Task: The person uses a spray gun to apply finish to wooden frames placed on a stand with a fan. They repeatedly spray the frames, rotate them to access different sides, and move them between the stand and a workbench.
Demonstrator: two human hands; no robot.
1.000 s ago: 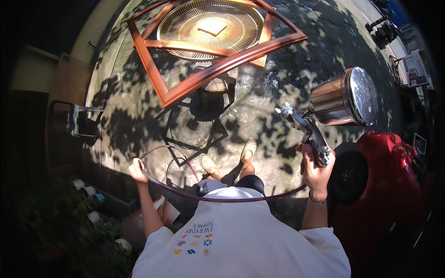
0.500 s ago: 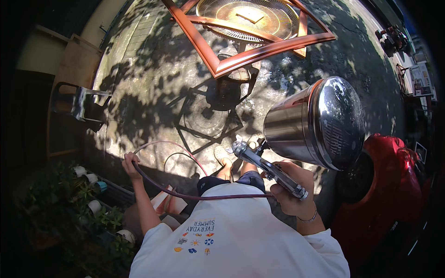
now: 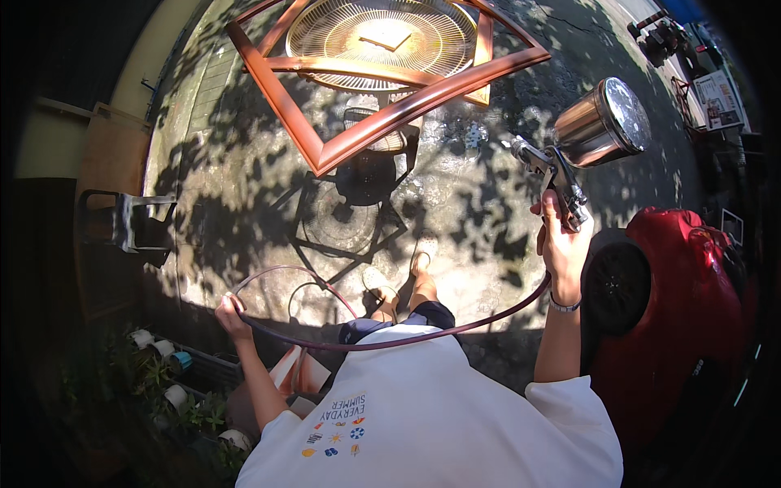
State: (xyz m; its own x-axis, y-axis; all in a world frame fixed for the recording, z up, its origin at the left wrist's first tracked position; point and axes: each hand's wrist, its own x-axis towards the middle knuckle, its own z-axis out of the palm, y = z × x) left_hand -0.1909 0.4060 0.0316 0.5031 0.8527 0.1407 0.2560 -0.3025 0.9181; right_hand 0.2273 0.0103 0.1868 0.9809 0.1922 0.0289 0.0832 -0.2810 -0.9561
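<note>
While the right hand (image 3: 563,244) is wrapped around the handle of a spray gun (image 3: 564,180) with a metal cup (image 3: 592,130), the left hand (image 3: 233,317) grips a sagging hose (image 3: 358,347); the gun is held up, right of a brown frame (image 3: 407,108) lying over a round wire rack (image 3: 325,41).

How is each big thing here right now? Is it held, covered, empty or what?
Spray gun: held in the right hand
Metal cup: lidded, attached to the gun
Hose: curved, gripped by the left hand
Front wooden frame: empty, overlapping another frame
Round wire grille: sunlit, beneath the frames
Red vehicle: partly shaded
</note>
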